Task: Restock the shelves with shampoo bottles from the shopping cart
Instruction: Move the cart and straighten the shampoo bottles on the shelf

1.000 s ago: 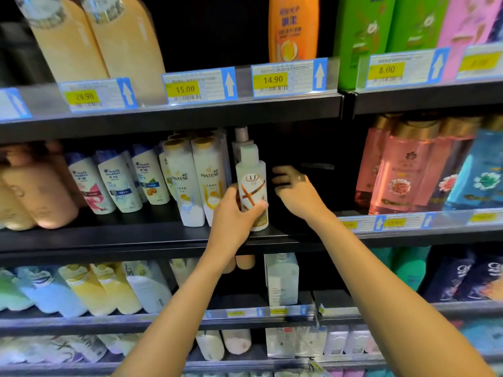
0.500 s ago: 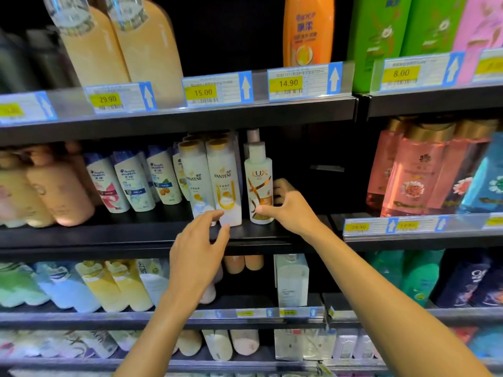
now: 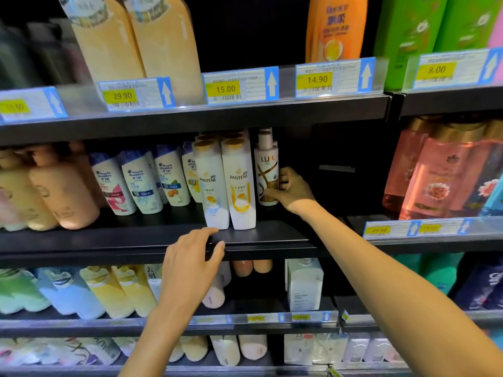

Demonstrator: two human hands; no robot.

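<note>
the lux shampoo bottle (image 3: 265,170) stands upright on the middle shelf (image 3: 122,240), set a little back from the front edge and just to the right of two white pantene bottles (image 3: 239,186) that stand side by side in front. the right hand (image 3: 292,190) grasps the lux bottle low on its body, with the thumb across the brown part of the label and the fingers curled round its right side. the cap of another bottle shows right behind it. the left hand (image 3: 190,263) holds nothing: its fingers are spread and loosely bent over the front lip of the same shelf, just below the left pantene bottle, and i cannot tell whether the fingertips touch the lip. left of the pantene bottles is a row of head & shoulders bottles (image 3: 141,183), then rounded peach bottles (image 3: 62,191). to the right of the lux bottle the shelf is dark, and past the divider are pink bottles with gold caps (image 3: 446,175). on the rail above hang price tags, one reading 15.00 (image 3: 241,85). the top shelf carries an orange bottle (image 3: 334,28) and green bottles (image 3: 408,36). on the shelf below stands a white square bottle (image 3: 304,284).
</note>
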